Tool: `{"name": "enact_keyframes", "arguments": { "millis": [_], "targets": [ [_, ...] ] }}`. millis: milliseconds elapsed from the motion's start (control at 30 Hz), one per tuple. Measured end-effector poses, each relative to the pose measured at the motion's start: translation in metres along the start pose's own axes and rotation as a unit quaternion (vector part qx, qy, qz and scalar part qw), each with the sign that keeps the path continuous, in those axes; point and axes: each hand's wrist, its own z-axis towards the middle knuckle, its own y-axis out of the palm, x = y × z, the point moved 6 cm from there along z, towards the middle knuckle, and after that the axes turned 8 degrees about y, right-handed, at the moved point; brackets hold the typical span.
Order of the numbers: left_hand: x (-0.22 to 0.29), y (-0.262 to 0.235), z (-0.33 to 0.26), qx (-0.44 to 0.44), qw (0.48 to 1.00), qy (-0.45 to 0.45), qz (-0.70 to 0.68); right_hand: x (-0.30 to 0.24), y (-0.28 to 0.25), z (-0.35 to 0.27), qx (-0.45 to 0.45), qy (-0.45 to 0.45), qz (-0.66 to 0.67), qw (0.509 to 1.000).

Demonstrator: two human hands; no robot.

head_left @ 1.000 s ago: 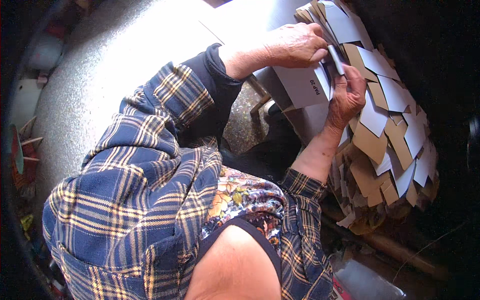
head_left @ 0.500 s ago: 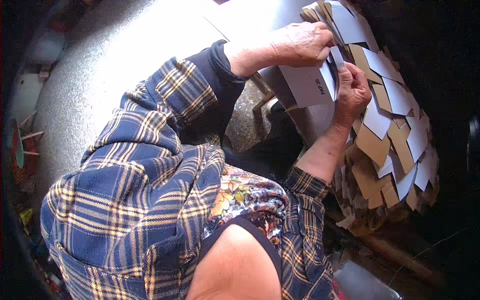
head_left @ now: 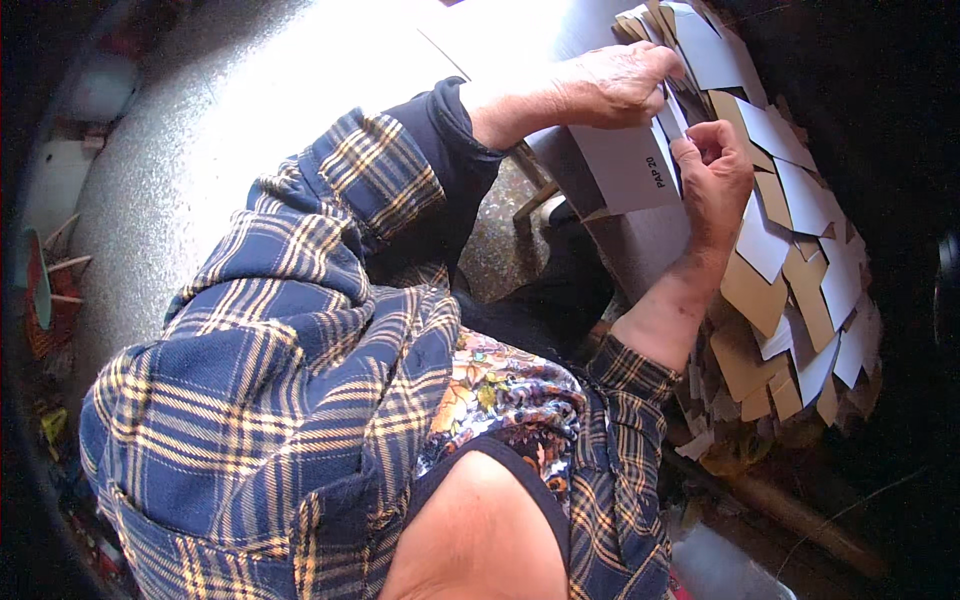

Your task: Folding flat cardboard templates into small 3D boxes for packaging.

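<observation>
A white cardboard carton blank (head_left: 612, 168) with dark print lies on a dark surface between my hands. My left hand (head_left: 622, 86) reaches over its far edge with fingers pinched together at the upper corner. At the carton's right side my right hand (head_left: 716, 178) closes its thumb and fingers on a narrow white flap (head_left: 674, 122). The flap stands up from the carton between both hands. My left fingertips partly hide where the edges meet.
A big heap of white and brown cardboard pieces (head_left: 790, 200) rises close beyond my right hand. A metal leg (head_left: 535, 200) shows below the work surface, above a speckled floor (head_left: 500, 245). A basket-like container (head_left: 45, 300) stands at the far left.
Both hands and the carton appear slightly farther right in the picture. My left fingers have shifted along the upper corner, and my right fingers have curled more at the flap.
</observation>
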Motion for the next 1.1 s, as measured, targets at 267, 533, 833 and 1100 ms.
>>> {"name": "enact_keyframes", "arguments": {
  "millis": [267, 533, 833, 1100],
  "targets": [
    [-0.002, 0.000, -0.003, -0.028, 0.997, -0.039, -0.055, -0.015, 0.003, 0.003, -0.020, 0.011, -0.095, 0.995],
    [-0.001, 0.001, -0.003, -0.032, 0.999, -0.008, -0.034, -0.033, 0.011, 0.008, -0.060, -0.005, -0.250, 0.966],
    [-0.008, 0.006, -0.002, -0.029, 0.999, -0.024, -0.024, -0.018, 0.022, 0.022, -0.140, -0.008, -0.175, 0.974],
    [-0.007, 0.006, -0.002, -0.017, 0.999, -0.022, -0.025, -0.012, 0.021, 0.023, -0.146, 0.015, -0.202, 0.968]
  ]
}}
